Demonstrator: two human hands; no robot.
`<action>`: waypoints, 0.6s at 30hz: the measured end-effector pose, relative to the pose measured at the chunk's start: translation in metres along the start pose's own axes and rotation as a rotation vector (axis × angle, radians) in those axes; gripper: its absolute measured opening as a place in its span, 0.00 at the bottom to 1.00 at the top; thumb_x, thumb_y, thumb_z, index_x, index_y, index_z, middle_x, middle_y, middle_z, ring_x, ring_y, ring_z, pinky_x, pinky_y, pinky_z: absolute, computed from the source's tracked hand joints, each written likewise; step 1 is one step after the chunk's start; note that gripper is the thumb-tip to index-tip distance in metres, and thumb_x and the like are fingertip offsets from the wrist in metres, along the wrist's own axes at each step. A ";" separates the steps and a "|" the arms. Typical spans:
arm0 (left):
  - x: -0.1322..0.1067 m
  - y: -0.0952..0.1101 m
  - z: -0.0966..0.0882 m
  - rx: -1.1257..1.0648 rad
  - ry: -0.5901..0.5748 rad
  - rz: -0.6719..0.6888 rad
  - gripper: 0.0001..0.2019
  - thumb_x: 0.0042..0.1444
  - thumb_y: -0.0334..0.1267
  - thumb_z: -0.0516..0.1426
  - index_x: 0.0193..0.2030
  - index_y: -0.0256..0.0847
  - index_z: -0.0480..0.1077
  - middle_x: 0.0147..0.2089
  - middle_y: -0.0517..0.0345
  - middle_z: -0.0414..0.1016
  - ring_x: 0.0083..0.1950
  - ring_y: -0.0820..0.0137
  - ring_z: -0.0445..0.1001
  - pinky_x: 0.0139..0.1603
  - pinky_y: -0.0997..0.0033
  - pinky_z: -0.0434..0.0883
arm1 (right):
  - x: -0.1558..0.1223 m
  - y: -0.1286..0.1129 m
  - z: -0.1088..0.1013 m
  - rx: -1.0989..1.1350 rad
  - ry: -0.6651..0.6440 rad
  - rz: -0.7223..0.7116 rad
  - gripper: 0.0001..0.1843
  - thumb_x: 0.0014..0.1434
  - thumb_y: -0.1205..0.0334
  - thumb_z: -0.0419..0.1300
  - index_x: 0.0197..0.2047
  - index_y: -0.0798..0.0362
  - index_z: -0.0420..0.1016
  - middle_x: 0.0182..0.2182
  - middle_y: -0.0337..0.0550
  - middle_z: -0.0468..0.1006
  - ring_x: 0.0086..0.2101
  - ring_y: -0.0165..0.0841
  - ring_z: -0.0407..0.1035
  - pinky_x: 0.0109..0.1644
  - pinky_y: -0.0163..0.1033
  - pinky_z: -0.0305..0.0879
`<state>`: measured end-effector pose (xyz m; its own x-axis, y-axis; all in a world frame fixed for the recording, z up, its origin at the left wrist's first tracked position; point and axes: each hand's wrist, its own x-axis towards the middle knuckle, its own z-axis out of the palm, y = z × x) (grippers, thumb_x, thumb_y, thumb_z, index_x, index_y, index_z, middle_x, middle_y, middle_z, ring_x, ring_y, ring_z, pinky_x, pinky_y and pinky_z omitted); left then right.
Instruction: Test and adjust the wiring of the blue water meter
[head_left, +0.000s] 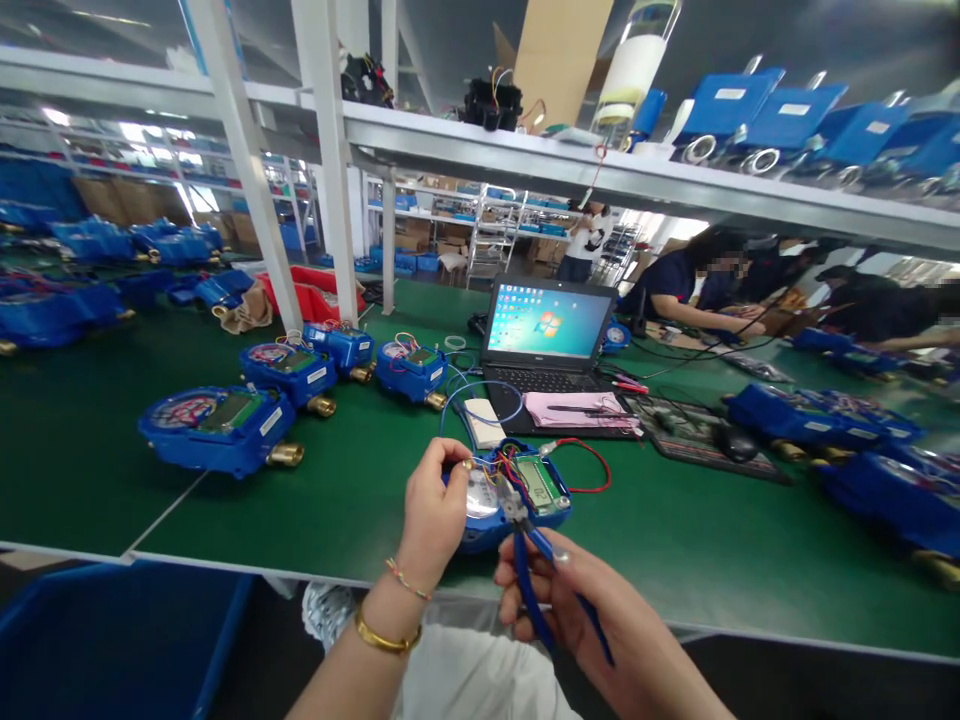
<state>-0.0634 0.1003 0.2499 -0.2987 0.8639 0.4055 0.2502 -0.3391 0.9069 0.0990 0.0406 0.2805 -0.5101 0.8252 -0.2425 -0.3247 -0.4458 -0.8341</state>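
Observation:
A blue water meter (525,495) with a green circuit board, a round dial and loose coloured wires lies at the near edge of the green bench (360,500). My left hand (435,515) is closed, pinching the thin wires at the meter's top left. My right hand (570,600) is closed round the blue handles of small pliers (529,560), whose jaws sit on the wires over the meter's middle. A red wire loops out to the meter's right.
Three open blue meters (217,425) lie in a row at left. An open laptop (544,340), a pink cloth, a white box and a mouse sit behind. More meters crowd the right. People work at the far right. A blue bin (112,640) stands bottom left.

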 end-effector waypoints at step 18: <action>-0.015 -0.003 0.004 0.073 0.139 0.240 0.04 0.58 0.31 0.51 0.38 0.41 0.65 0.35 0.58 0.68 0.38 0.69 0.69 0.40 0.72 0.64 | 0.024 -0.018 0.014 -0.555 0.251 0.052 0.28 0.45 0.38 0.56 0.35 0.56 0.67 0.31 0.45 0.75 0.30 0.32 0.71 0.36 0.37 0.63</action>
<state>-0.0558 0.0895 0.2403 -0.3448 0.7014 0.6238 0.3933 -0.4954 0.7745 0.0817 0.0634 0.2969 -0.2889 0.8940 -0.3425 0.1934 -0.2959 -0.9354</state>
